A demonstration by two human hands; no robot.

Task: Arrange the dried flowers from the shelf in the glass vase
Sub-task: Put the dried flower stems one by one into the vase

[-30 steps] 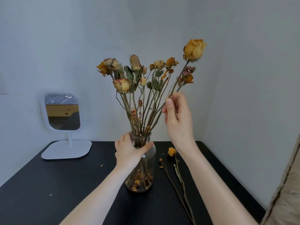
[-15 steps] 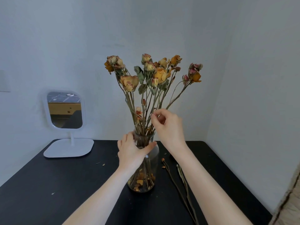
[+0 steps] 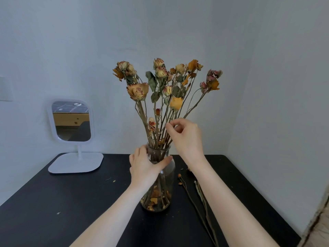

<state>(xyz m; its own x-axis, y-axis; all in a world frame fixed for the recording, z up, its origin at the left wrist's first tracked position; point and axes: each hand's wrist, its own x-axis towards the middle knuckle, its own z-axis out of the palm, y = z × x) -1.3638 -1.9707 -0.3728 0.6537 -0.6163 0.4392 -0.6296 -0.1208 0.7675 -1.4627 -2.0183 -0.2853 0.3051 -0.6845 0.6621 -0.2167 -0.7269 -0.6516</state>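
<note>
A clear glass vase (image 3: pixel 167 177) stands on the black table (image 3: pixel 71 202), with fallen petals at its bottom. Several dried roses (image 3: pixel 160 82) fan out of its mouth. My left hand (image 3: pixel 144 166) grips the vase's neck from the left. Just above the mouth, my right hand (image 3: pixel 185 138) pinches the stem of a yellow rose (image 3: pixel 176 103) between thumb and forefinger; its head sits low in the bunch. Two loose dried stems (image 3: pixel 199 195) lie on the table right of the vase, partly hidden by my right forearm.
A white table mirror (image 3: pixel 71 120) on a flat base stands at the back left. Small petal scraps dot the tabletop. Pale walls close in behind and to the right. The table's right edge runs near a tan surface (image 3: pixel 318 229) at the lower right.
My right hand has lowered the yellow rose from high above the bunch down into the vase. My left hand has stayed on the vase's neck.
</note>
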